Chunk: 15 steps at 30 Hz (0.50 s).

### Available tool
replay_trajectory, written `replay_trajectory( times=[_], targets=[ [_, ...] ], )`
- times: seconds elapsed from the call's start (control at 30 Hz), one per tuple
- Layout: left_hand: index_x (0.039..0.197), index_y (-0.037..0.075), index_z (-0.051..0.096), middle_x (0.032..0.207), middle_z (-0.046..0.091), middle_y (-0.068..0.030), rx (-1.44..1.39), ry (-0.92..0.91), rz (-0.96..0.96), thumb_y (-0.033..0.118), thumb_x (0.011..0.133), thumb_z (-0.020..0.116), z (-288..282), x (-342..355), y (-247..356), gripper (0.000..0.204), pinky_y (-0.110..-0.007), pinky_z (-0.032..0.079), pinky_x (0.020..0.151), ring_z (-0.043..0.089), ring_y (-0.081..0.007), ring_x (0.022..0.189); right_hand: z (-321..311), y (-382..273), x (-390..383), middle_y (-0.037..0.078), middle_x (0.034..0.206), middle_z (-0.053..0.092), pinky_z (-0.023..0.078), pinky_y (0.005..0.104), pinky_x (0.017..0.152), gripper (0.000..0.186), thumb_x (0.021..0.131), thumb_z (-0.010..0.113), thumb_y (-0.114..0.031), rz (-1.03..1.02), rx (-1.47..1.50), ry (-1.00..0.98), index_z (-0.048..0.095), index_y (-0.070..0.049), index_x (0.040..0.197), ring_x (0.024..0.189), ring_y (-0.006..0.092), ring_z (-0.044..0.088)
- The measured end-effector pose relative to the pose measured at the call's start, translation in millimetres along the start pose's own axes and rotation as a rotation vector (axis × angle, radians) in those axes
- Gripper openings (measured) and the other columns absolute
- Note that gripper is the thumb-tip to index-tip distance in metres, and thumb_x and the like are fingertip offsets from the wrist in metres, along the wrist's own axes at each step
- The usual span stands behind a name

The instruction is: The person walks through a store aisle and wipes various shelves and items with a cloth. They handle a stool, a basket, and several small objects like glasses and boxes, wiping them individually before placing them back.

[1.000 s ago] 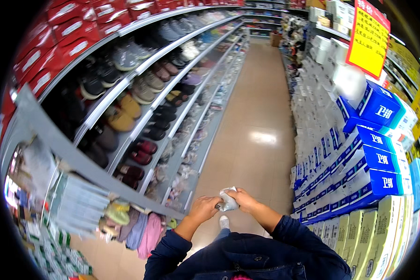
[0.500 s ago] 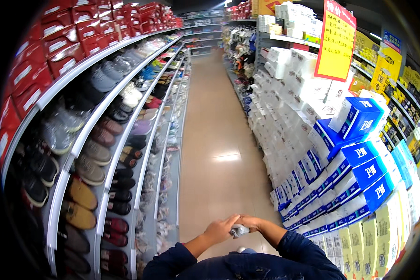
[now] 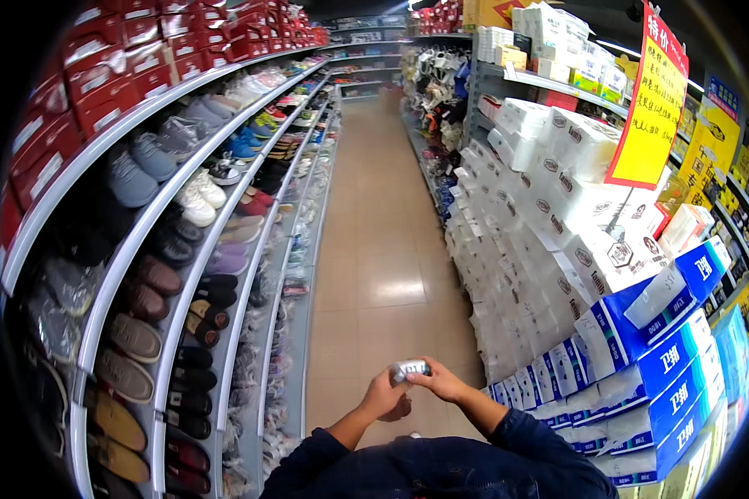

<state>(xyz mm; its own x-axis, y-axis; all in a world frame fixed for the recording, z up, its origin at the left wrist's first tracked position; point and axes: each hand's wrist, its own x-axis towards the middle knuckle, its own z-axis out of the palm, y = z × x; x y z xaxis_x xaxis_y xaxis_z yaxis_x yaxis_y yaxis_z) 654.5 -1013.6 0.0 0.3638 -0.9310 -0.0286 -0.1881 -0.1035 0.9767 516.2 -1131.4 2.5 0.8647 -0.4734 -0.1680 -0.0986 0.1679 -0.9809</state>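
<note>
Low in the middle of the head view, both my hands are together in front of my body. My left hand (image 3: 384, 395) is closed round a small silvery grey object (image 3: 409, 369) with dark marks on its upper face; I cannot tell its kind. From the other side my right hand (image 3: 443, 381) grips the same object, the thumb lying along its edge. My fingers hide its underside. The dark blue sleeves end partway up my forearms.
A shop aisle floor (image 3: 362, 208) runs ahead. Curved shelves of shoes (image 3: 133, 374) line the left, with red shoeboxes (image 3: 108, 108) on top. Stacked white paper packs (image 3: 549, 216) and blue-and-white packs (image 3: 670, 358) crowd the right, under a yellow-and-red sign (image 3: 651, 104).
I have moved forward along the aisle, so shelves and packs shift nearer. My hands have risen slightly and the silvery object is turned up, showing its marked face.
</note>
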Motion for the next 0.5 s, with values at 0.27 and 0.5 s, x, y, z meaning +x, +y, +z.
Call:
replay_trajectory(
  times=[0.27, 0.5],
  targets=[
    [0.1, 0.0, 0.059, 0.077, 0.062, -0.004, -0.099, -0.16, -0.091, 0.02, 0.086, 0.065, -4, 90, -3, 0.025, -0.026, 0.048, 0.058, 0.058, -0.0112, 0.064, -25, -6, 51, 0.001, 0.081, 0.061, 0.047, 0.0254, 0.068, 0.027, 0.089, 0.063, -0.025, -0.072, -0.029, 0.292, 0.059, -0.003, 0.103, 0.076, 0.009, 0.056],
    [0.097, 0.0, 0.062, 0.075, 0.068, -0.0102, 0.115, -0.584, 0.077, 0.03, 0.088, 0.062, 60, 153, -1, 0.031, -0.03, 0.05, 0.06, 0.066, -0.0162, 0.068, -49, -2, 9, 0.003, 0.077, 0.063, 0.046, 0.0272, 0.063, 0.035, 0.086, 0.063, -0.037, -0.037, -0.185, 0.996, 0.064, -0.004, 0.096, 0.069, 0.0099, 0.054]
  ],
)
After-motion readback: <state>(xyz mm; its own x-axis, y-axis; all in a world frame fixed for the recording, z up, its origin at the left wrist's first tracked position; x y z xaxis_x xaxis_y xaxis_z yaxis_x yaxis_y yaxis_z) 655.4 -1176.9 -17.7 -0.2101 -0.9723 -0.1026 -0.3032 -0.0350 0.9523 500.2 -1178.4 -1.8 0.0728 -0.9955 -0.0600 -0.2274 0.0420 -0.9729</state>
